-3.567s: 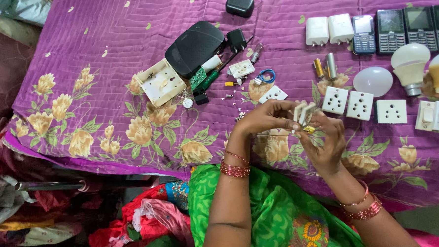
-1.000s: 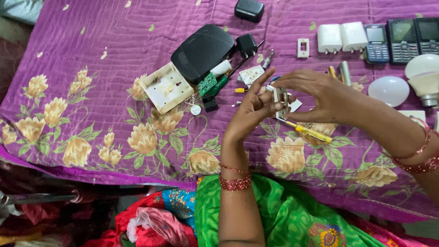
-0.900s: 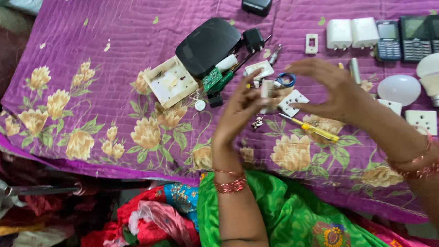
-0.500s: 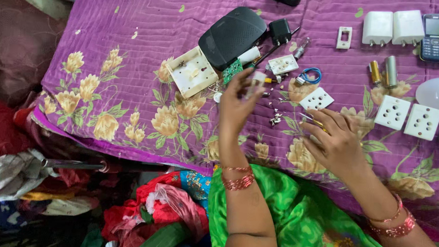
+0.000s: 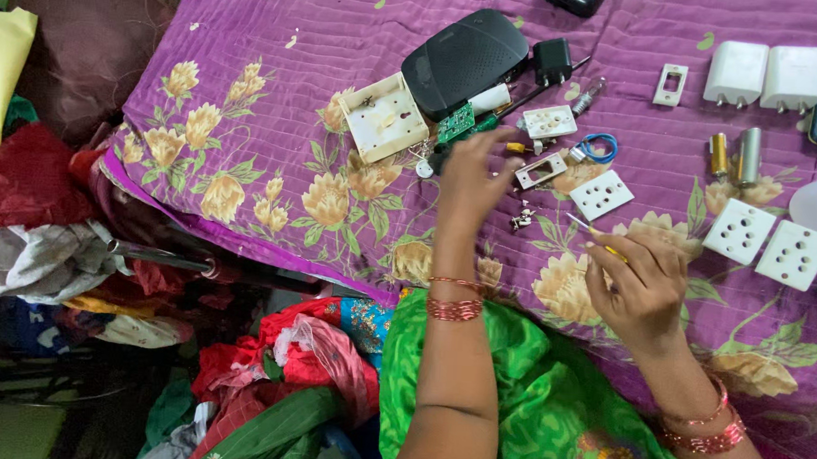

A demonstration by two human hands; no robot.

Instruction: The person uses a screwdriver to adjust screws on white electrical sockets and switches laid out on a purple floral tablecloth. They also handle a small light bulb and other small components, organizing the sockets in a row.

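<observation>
My left hand [image 5: 469, 175] reaches out over the purple floral cloth [image 5: 277, 86], fingers spread, with nothing visible in it. Its fingertips hover beside a small grey-white switch frame [image 5: 540, 169] and a white switch module [image 5: 549, 122]. Tiny metal screws and contacts [image 5: 522, 216] lie just right of that wrist. My right hand [image 5: 642, 284] rests nearer to me, closed on a thin yellow screwdriver [image 5: 595, 233] whose tip points up and left. A white three-pin socket plate [image 5: 601, 194] lies just beyond it.
A black router [image 5: 465, 59], an open white switch box [image 5: 383, 117], a green circuit board [image 5: 455, 123] and a blue ring [image 5: 598, 148] lie beyond my left hand. White sockets [image 5: 766, 240], adapters [image 5: 764, 75], batteries [image 5: 733, 154], a bulb and a phone sit to the right. Heaped clothes fill the lower left.
My hands have parted. The right hand drew back toward me with the yellow screwdriver. The left hand stayed out over the small parts, and the white piece it pinched is no longer in it.
</observation>
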